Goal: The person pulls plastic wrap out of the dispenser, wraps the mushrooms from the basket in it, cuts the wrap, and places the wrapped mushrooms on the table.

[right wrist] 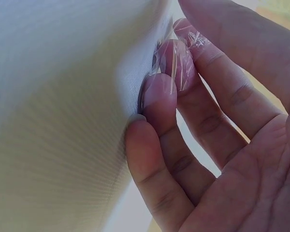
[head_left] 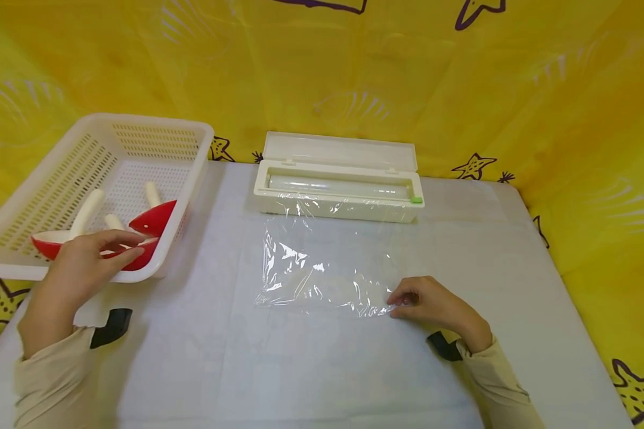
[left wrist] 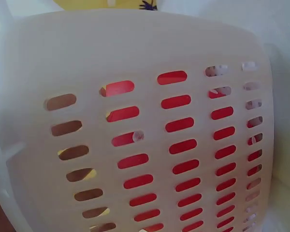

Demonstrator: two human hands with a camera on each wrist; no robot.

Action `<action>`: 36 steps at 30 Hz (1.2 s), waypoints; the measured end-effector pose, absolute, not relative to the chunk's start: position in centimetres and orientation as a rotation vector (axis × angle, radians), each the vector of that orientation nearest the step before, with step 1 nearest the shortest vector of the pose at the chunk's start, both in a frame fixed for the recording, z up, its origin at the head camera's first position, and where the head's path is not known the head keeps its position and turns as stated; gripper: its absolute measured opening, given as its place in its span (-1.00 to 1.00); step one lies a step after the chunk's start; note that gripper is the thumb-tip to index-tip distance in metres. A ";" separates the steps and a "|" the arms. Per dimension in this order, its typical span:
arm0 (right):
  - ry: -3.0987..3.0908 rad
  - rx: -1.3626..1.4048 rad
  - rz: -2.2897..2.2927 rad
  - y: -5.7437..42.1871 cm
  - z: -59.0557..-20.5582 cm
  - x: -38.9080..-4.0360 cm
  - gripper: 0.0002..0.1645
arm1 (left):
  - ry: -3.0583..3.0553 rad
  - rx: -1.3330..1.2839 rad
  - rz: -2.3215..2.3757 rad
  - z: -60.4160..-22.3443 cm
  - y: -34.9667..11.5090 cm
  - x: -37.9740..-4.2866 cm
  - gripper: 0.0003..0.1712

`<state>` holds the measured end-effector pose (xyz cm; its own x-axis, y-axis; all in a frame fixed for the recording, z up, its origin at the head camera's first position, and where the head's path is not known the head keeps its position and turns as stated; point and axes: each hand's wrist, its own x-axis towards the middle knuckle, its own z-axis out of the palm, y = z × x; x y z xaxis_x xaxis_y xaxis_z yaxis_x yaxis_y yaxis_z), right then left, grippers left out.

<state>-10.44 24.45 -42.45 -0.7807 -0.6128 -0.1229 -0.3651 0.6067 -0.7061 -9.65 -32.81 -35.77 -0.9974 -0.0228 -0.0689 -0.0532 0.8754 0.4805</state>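
Note:
My left hand [head_left: 88, 256] is at the near right corner of a white plastic basket [head_left: 190, 179]. Its bent thumb and fingers meet the rim of a red ladle [head_left: 149, 253] with a pale inside; whether they grip it is unclear. Beside it lie another red ladle [head_left: 158, 219] and, partly behind the hand, a third ladle [head_left: 45, 247]. The left wrist view looks at the slotted basket wall [left wrist: 150, 43], red showing through. My right hand [head_left: 434, 304] pinches the near right corner of a sheet of clear cling film [head_left: 316, 268]. Its fingertips show film in the right wrist view.
A long white cling film dispenser [head_left: 338, 208] stands at the back, lid [head_left: 338, 149] up, roll [head_left: 338, 186] inside. A green slider [head_left: 417, 200] sits at its right end. The table has a white cover [head_left: 300, 369], and yellow patterned cloth [head_left: 322, 71] hangs behind.

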 end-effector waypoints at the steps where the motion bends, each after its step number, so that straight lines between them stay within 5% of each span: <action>1: 2.481 -0.786 -0.981 24.5 -42.5 -10.5 -0.84 | 2.974 -0.063 0.760 -35.7 -32.8 -9.7 -0.53; 36: 2.470 -0.768 -0.999 24.5 -42.5 -10.4 -0.84 | 3.319 -0.098 0.576 -33.7 -31.1 -8.0 -0.66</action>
<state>-10.39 24.51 -42.53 -0.7845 -0.6067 -0.1285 -0.3468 0.6010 -0.7200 -8.05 -31.11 -33.66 -0.9723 -0.0950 0.2134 -0.0175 0.9407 0.3389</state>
